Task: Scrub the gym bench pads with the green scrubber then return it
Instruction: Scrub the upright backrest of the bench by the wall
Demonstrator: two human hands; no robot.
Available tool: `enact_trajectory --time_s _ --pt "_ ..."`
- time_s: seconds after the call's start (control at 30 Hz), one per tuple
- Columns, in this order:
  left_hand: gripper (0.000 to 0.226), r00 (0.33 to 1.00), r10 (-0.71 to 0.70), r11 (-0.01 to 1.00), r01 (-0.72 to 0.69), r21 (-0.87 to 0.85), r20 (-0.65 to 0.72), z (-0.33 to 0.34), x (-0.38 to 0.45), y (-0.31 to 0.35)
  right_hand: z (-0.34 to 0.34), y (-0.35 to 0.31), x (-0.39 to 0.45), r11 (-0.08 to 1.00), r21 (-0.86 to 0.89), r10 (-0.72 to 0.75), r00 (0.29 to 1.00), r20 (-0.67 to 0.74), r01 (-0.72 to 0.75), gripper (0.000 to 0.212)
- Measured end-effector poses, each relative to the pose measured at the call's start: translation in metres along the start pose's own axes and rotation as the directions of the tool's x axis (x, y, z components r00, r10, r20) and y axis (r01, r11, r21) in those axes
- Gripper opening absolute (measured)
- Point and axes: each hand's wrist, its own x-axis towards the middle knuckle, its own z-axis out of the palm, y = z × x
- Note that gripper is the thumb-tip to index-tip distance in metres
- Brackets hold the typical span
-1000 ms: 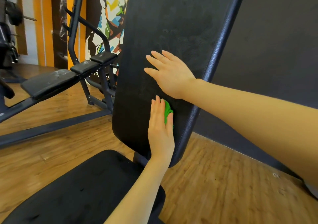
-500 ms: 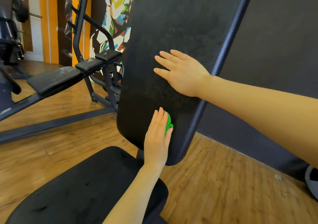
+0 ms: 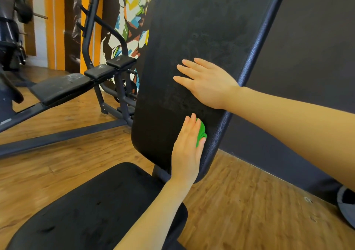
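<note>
— What do the hands do on the bench?
— The left hand [image 3: 187, 148] presses the green scrubber [image 3: 201, 131] flat against the lower part of the back pad [image 3: 201, 29], fingers straight, near the pad's right edge at frame centre. The right hand [image 3: 208, 82] lies open on the same pad just above it, fingers spread.
— And the seat pad [image 3: 92, 207]?
— Lower left of the frame, below the tilted back pad, with the left forearm crossing over it.
— Anything behind?
— A second bench [image 3: 63, 88] at the left on the wooden floor [image 3: 249, 201], a colourful mural [image 3: 132, 19] at the upper centre, and a dark wall [image 3: 311, 38] at the right.
</note>
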Motion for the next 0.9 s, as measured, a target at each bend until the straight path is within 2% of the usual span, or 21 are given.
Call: enact_trajectory --time_s 0.2,0.33,0.47,0.63,0.8,0.9 --pt "0.052 0.999 0.032 0.997 -0.035 0.073 0.039 0.007 0.002 -0.005 0.002 -0.002 0.000 1.000 -0.013 -0.001 1.000 0.005 0.001 0.051" --pt "0.049 0.998 0.050 0.997 -0.052 0.063 0.028 0.007 0.000 -0.011 0.003 -0.003 0.000 1.000 -0.023 0.002 1.000 -0.007 -0.002 0.049" --pt "0.049 1.000 0.007 0.999 -0.008 0.043 0.025 0.008 -0.017 -0.019 0.003 -0.003 -0.001 0.999 -0.033 0.000 1.000 -0.014 0.000 0.048" --pt "0.050 0.994 -0.083 0.992 0.077 0.098 0.066 0.005 -0.047 -0.030 0.005 -0.003 -0.002 1.000 -0.017 0.002 0.999 -0.044 -0.003 0.047" --pt "0.054 0.990 -0.140 0.986 0.140 -0.088 0.007 0.005 -0.039 -0.015 0.007 -0.002 -0.002 1.000 -0.004 0.001 0.998 -0.058 -0.001 0.046" --pt "0.055 0.996 -0.070 0.987 0.060 -0.151 -0.061 0.006 -0.017 -0.003 0.006 -0.001 -0.001 1.000 0.008 -0.012 0.998 -0.065 0.012 0.044"
